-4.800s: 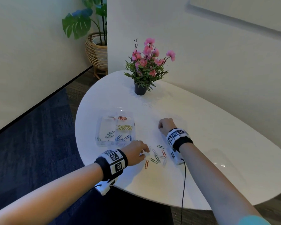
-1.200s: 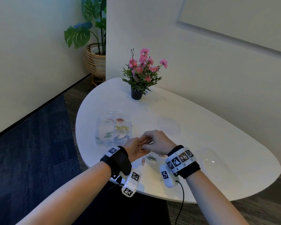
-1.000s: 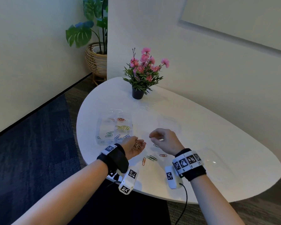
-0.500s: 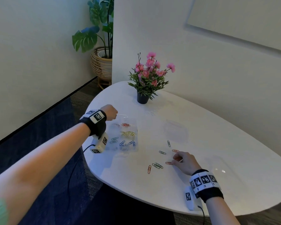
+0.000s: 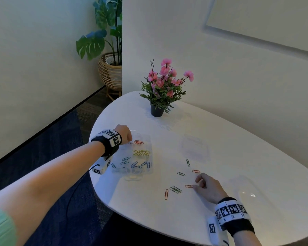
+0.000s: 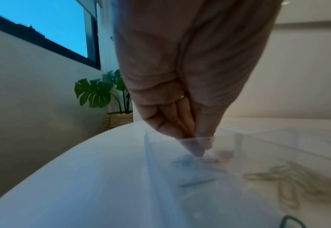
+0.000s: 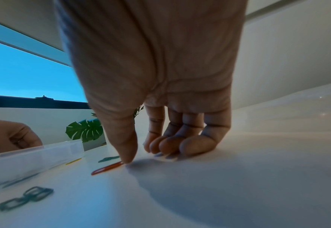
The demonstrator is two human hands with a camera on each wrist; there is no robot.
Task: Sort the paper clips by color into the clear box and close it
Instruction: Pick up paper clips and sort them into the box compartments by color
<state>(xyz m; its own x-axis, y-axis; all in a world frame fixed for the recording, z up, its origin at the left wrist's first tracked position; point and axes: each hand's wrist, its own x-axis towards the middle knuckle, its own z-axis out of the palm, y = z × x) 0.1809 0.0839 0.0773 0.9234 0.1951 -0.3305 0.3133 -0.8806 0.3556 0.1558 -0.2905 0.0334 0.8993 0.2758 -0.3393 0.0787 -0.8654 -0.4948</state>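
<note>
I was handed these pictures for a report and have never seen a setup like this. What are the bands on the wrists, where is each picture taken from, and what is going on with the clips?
No robot here: a person wears a camera on the head and one on each wrist, on the patterned bands.

The head view looks down on a white table with a flower pot and a clear box, open, already holding red, yellow, green and blue clips in compartments.

The left wrist view shows the left hand with bunched fingertips dipping into the box; whether it holds clips is hidden.

The right wrist view shows the right hand, its thumb touching a red clip lying on the table. Other red and green clips lie loose nearby.
</note>
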